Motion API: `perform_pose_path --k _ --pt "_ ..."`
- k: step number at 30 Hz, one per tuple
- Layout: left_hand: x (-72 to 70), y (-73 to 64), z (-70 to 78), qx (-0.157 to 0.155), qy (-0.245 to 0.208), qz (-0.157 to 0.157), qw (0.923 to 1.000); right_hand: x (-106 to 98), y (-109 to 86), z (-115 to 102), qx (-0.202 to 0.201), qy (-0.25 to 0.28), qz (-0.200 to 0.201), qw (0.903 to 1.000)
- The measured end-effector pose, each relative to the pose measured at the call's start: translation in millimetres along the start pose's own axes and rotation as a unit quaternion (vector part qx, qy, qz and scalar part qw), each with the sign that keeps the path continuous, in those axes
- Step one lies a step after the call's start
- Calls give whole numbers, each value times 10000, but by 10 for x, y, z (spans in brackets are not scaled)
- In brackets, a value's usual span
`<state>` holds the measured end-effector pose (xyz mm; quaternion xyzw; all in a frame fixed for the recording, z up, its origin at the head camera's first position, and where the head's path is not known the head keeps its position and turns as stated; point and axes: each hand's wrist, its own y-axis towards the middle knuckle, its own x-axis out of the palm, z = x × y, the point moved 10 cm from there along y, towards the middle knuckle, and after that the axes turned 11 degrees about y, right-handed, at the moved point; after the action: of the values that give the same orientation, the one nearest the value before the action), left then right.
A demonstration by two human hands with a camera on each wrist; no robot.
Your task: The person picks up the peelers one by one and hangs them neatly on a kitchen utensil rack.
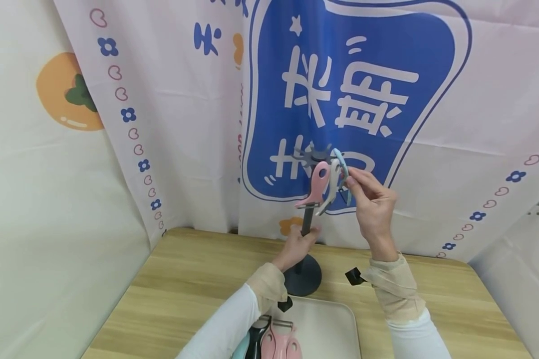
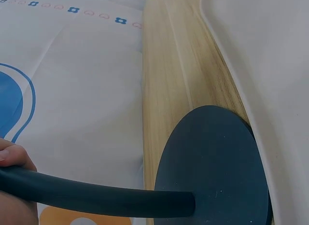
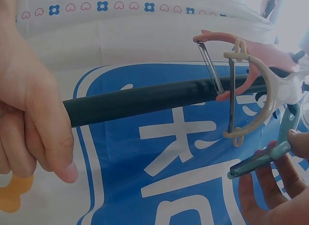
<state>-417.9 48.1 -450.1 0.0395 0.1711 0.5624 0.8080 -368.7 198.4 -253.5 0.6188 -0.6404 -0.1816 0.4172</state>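
Observation:
My left hand grips the dark pole of a stand with a round base and a ring of hooks on top. From the hooks hang a pink peeler and, beside it, a white peeler. At the hooks' right side my right hand pinches a light blue peeler between thumb and fingers. The right wrist view shows that blue peeler with its blade end toward the pole, just below the white peeler.
A cream tray lies on the wooden table in front of the base. On it are a black peeler, pink peelers and a teal one, partly behind my left sleeve. A printed curtain hangs behind the stand.

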Motion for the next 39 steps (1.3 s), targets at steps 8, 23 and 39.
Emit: perform_pose_path --k 8,23,39 --pt "-7 1 4 49 79 29 10000 52 -24 22 -41 -162 -161 9997" --pt "-8 -5 10 90 151 -4 9998 74 -70 84 56 -377 -298 9988" --pt "-4 0 15 128 162 -5 9998 73 -140 129 183 -426 -351 9983"
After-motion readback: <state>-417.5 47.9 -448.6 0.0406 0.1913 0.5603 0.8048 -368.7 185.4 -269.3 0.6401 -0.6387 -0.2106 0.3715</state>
